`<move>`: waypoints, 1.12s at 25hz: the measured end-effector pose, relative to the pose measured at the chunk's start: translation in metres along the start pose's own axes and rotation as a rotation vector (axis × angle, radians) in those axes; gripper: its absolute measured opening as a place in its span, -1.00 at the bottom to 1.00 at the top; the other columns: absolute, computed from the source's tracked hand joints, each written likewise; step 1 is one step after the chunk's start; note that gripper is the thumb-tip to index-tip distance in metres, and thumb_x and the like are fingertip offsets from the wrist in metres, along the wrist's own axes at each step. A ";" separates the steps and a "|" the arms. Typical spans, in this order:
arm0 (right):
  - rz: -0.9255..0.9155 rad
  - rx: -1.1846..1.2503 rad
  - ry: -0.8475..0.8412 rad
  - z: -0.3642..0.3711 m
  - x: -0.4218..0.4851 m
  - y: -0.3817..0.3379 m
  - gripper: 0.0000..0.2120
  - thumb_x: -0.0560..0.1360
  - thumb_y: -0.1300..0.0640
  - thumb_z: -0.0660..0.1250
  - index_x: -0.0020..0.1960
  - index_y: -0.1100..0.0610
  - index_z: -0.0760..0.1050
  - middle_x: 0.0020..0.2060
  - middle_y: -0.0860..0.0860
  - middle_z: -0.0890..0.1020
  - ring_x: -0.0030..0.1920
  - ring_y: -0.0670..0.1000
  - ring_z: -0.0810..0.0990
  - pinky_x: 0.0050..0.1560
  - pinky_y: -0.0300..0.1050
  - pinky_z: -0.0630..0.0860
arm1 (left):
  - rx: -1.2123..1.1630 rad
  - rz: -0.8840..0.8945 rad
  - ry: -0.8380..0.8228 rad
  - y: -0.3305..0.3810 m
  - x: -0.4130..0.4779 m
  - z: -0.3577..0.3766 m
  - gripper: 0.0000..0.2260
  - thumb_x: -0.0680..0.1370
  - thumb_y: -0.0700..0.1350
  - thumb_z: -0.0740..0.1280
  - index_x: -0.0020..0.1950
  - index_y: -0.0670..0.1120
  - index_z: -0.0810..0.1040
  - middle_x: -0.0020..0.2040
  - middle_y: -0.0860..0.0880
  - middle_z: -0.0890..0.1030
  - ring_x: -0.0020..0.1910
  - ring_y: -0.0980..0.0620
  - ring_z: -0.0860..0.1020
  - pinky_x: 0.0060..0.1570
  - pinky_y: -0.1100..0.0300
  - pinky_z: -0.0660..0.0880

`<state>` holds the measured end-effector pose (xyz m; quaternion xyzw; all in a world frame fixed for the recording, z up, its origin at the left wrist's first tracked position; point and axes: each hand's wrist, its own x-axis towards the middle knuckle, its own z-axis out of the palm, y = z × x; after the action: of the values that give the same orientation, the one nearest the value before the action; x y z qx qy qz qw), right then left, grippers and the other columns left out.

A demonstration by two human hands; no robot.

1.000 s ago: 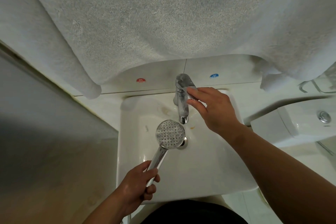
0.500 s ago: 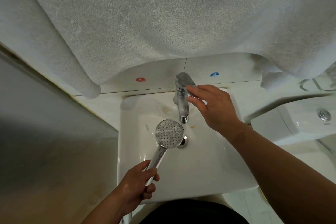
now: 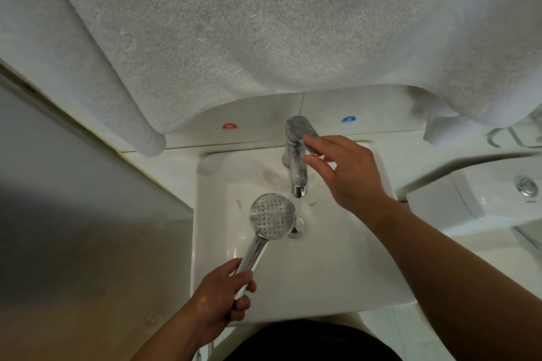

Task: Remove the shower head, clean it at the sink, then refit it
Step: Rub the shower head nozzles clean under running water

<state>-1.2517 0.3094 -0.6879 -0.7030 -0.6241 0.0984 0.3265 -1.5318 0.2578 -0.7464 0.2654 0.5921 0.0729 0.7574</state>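
Our left hand [image 3: 218, 299] sits near and low, fingers curled tight around the shower head [image 3: 271, 216] handle, thumb across the top, forearm rising from the near edge. Our right hand [image 3: 349, 173] reaches farther out, palm down, fingers spread, fingertips [image 3: 311, 142] on the faucet lever [image 3: 302, 129], forearm running in from the near right.

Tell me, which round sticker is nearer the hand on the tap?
The blue sticker, right of the tap. The right hand is just below it; the red sticker sits left of the tap.
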 end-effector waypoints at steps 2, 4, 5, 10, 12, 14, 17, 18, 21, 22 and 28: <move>0.142 0.133 -0.021 0.003 -0.009 0.000 -0.45 0.52 0.03 0.48 0.47 -0.02 0.42 0.06 -0.13 0.64 -0.05 -0.13 0.64 -0.02 -0.26 0.62 | 0.002 0.006 0.022 0.000 -0.002 -0.005 -0.83 0.61 -0.24 0.28 0.15 -0.17 0.61 -0.18 -0.15 0.50 -0.48 0.04 0.29 -0.45 0.22 0.14; 0.334 0.199 0.005 0.018 -0.034 0.006 -0.54 0.51 0.10 0.49 0.37 0.00 0.45 -0.01 -0.17 0.61 -0.12 -0.21 0.61 -0.09 -0.34 0.60 | -0.004 0.023 0.051 -0.001 -0.006 -0.014 -0.84 0.61 -0.25 0.27 0.12 -0.18 0.61 -0.20 -0.14 0.50 -0.48 0.03 0.29 -0.45 0.22 0.14; 0.418 0.161 -0.029 0.030 -0.052 0.010 -0.67 0.52 0.13 0.47 0.25 0.00 0.51 -0.05 -0.15 0.63 -0.15 -0.24 0.61 -0.08 -0.26 0.62 | -0.016 0.035 0.062 -0.001 -0.008 -0.018 -0.85 0.61 -0.25 0.27 0.10 -0.18 0.61 -0.21 -0.14 0.50 -0.48 0.03 0.29 -0.46 0.22 0.13; 0.469 -0.069 -0.743 0.137 -0.117 0.017 -0.79 0.60 0.04 0.31 0.18 0.02 0.62 0.07 0.02 0.73 0.02 -0.01 0.68 0.04 -0.22 0.52 | -0.074 0.084 0.136 -0.001 -0.017 -0.041 -0.87 0.60 -0.26 0.30 0.11 -0.23 0.58 -0.25 -0.11 0.52 -0.48 0.04 0.28 -0.46 0.22 0.11; 0.476 -0.029 -0.770 0.173 -0.110 0.008 -0.68 0.61 -0.02 0.28 0.30 0.09 0.53 0.15 0.07 0.69 0.13 0.08 0.65 0.11 -0.12 0.53 | -0.100 0.091 0.166 -0.002 -0.017 -0.048 -0.87 0.61 -0.24 0.30 0.12 -0.19 0.60 -0.25 -0.11 0.52 -0.49 0.05 0.29 -0.49 0.24 0.13; 0.479 -0.048 -0.733 0.198 -0.099 -0.002 -0.63 0.60 -0.06 0.28 0.32 0.11 0.45 0.14 0.11 0.64 0.15 0.15 0.62 0.06 -0.05 0.52 | -0.130 0.098 0.192 -0.003 -0.016 -0.052 -0.86 0.63 -0.21 0.29 0.13 -0.15 0.61 -0.25 -0.12 0.52 -0.49 0.05 0.30 -0.53 0.25 0.17; 0.401 -0.161 -0.752 0.222 -0.090 -0.008 -0.72 0.59 0.08 0.28 0.25 0.16 0.39 0.09 0.17 0.61 0.07 0.21 0.62 -0.01 0.02 0.54 | -0.138 0.089 0.213 -0.008 -0.011 -0.059 -0.84 0.65 -0.17 0.27 0.16 -0.13 0.61 -0.25 -0.11 0.53 -0.50 0.06 0.30 -0.55 0.25 0.19; 0.385 -0.189 -0.766 0.222 -0.089 -0.010 -0.76 0.58 0.14 0.26 0.22 0.16 0.38 0.06 0.18 0.62 0.04 0.22 0.63 -0.04 0.01 0.54 | -0.137 0.085 0.214 -0.010 -0.011 -0.060 -0.84 0.65 -0.17 0.27 0.16 -0.14 0.60 -0.26 -0.11 0.53 -0.50 0.06 0.30 -0.54 0.25 0.19; 0.419 -0.073 -0.679 0.205 -0.096 0.001 -0.81 0.51 0.09 0.35 0.09 0.10 0.46 -0.09 0.10 0.63 -0.08 0.14 0.64 -0.23 -0.11 0.46 | -0.143 0.078 0.201 -0.015 -0.012 -0.063 -0.85 0.64 -0.20 0.27 0.16 -0.18 0.58 -0.26 -0.12 0.52 -0.51 0.05 0.28 -0.54 0.27 0.16; 0.418 -0.052 -0.658 0.196 -0.101 0.009 -0.85 0.50 0.05 0.39 0.01 0.07 0.50 -0.16 0.05 0.63 -0.14 0.08 0.64 -0.31 -0.16 0.44 | -0.149 0.074 0.195 -0.017 -0.013 -0.062 -0.85 0.64 -0.21 0.27 0.16 -0.18 0.59 -0.26 -0.13 0.52 -0.51 0.05 0.27 -0.54 0.28 0.16; 0.833 0.262 -0.623 0.097 -0.125 0.060 -0.77 0.65 0.18 0.17 0.19 0.05 0.56 -0.12 0.04 0.68 -0.21 0.05 0.63 -0.21 -0.03 0.60 | -0.129 0.012 0.162 -0.027 0.001 -0.039 -0.83 0.62 -0.26 0.28 0.15 -0.16 0.62 -0.26 -0.17 0.51 -0.52 0.03 0.28 -0.51 0.30 0.16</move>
<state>-1.2813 0.2236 -0.8314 -0.7820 -0.3423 0.5005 0.1442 -1.5733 0.2476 -0.7670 0.2128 0.6438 0.1364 0.7222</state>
